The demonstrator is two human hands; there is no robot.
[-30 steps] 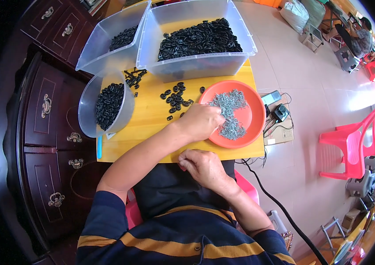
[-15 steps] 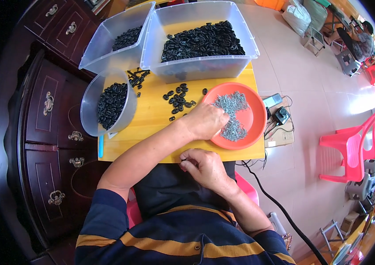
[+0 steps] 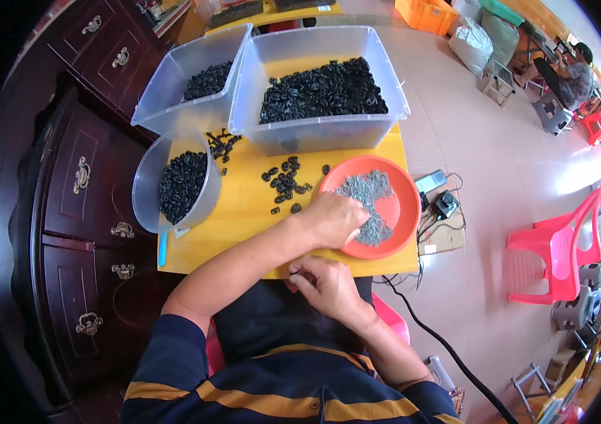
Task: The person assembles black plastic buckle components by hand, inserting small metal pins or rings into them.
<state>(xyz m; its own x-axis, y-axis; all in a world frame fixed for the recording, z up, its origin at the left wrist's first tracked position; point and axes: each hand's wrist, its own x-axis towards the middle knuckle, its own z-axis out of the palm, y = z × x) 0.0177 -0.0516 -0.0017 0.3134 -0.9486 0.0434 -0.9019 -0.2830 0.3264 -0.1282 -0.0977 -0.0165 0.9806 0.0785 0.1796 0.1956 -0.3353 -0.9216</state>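
Yellow table [image 3: 233, 219]: left hand [image 3: 334, 219] bunched at silvery screws [image 3: 365, 186], right hand [image 3: 326, 283] curled (contents of both unclear)

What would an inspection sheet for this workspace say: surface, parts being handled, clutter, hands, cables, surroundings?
Surface: yellow table, bearing two clear boxes and a round tub, all holding black pieces.
Job's things: orange-red plate with small silvery pieces; loose black oval pieces left of it.
Clutter: blue strip near the table's left edge; more black pieces behind the tub.
Left hand: over the plate, fingers at the silvery pieces; grip hidden.
Right hand: by the table's front edge, fingers curled; contents unclear.
Cables: thick black cable right of the person; thinner ones beside the table.
Surroundings: dark cabinet left, pink chair right, another person seated beyond.
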